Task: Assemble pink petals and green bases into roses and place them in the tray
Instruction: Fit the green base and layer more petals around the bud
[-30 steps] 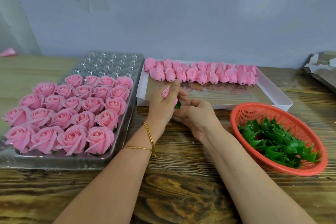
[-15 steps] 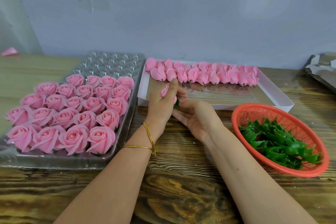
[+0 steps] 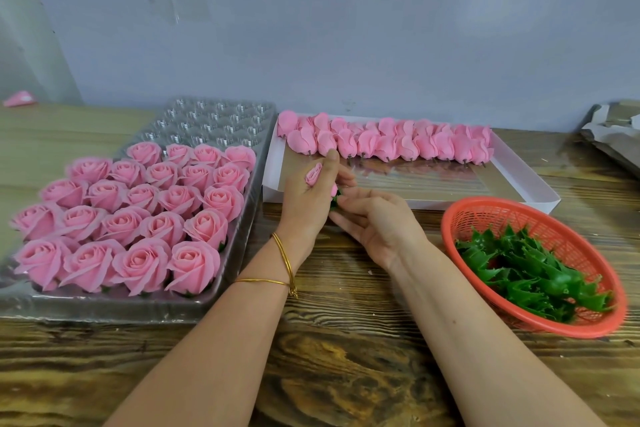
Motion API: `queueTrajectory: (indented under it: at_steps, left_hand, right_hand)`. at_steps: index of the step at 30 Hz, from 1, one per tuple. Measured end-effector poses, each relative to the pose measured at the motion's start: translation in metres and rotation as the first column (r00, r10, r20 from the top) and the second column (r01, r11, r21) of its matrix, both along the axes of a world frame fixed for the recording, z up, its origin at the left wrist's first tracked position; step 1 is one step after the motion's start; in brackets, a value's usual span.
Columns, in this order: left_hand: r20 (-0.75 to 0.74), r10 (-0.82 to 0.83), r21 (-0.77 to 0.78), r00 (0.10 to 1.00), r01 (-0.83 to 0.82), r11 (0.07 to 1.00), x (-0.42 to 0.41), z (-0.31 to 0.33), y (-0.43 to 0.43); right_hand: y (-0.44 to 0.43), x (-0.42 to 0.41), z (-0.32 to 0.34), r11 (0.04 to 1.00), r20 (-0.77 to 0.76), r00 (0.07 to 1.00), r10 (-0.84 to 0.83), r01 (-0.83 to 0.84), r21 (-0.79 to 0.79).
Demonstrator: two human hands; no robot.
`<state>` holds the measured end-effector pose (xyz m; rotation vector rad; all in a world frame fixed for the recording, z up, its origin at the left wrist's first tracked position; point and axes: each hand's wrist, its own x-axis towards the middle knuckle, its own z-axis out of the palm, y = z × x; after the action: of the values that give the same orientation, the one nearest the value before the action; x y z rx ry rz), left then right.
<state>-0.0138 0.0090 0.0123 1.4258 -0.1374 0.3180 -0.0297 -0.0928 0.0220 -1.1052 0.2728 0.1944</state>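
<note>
Since 1 second ago your right hand (image 3: 381, 229) has rolled palm-up and its fingers have straightened, while your left hand (image 3: 304, 204) has barely shifted. Both are at centre frame, over the near edge of the white box (image 3: 519, 192).

The pink bud (image 3: 313, 174) sits in your left hand, its long axis tilted, tip toward the upper right. Your left hand shows its back, with the index finger raised and the other fingers curled round the bud.

Just below, the green base (image 3: 335, 200) is wedged between your 2 hands and mostly hidden, so you cannot tell which way it points. Your right fingertips (image 3: 341, 206) reach it, but you cannot tell whether they pinch it.

Finished roses (image 3: 145, 215) fill the tray (image 3: 221, 111) at left. The basket (image 3: 450, 218) is at lower right.
</note>
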Motion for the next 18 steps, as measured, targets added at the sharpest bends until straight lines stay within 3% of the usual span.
queueTrajectory:
  at_steps: [18]
  left_hand:
    - [-0.001,-0.015,0.009,1.000,0.015,1.000,0.0028,-0.0035,0.0007]
  right_hand:
    - [0.0013,0.0001,-0.0020,0.995,0.048,0.999,-0.003,-0.002,0.103]
